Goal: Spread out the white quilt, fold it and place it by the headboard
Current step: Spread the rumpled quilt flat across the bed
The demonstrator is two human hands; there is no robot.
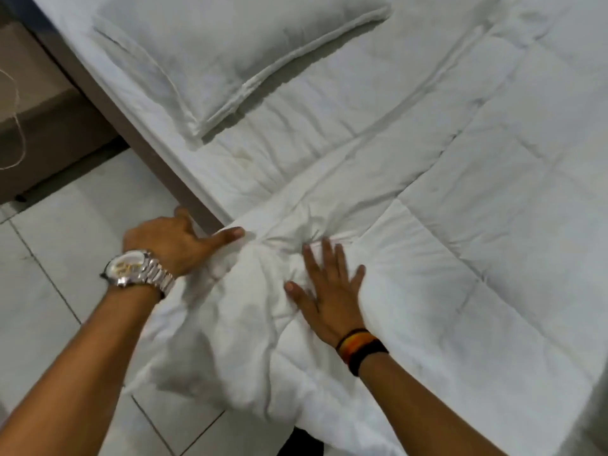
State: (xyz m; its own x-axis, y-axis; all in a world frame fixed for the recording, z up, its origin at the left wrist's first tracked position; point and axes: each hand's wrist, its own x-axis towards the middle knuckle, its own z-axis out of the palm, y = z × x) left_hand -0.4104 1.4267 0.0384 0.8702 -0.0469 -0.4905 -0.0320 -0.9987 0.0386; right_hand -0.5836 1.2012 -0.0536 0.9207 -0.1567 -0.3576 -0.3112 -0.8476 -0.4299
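The white quilt (460,199) lies spread over the bed, its stitched squares showing, and its near corner hangs bunched over the bed's edge. My left hand (174,245), with a silver watch on the wrist, rests at the bed's edge with its thumb on the quilt's bunched corner; whether the fingers grip the fabric is hidden. Flat on the wrinkled quilt just right of that corner lies my right hand (329,294), fingers spread, with a dark band on its wrist.
A white pillow (210,57) lies at the upper left of the bed, partly over the quilt's edge. The grey-brown bed frame (154,156) runs diagonally on the left. White floor tiles (65,258) lie beside it, with a brown cabinet (39,110) and a thin cord.
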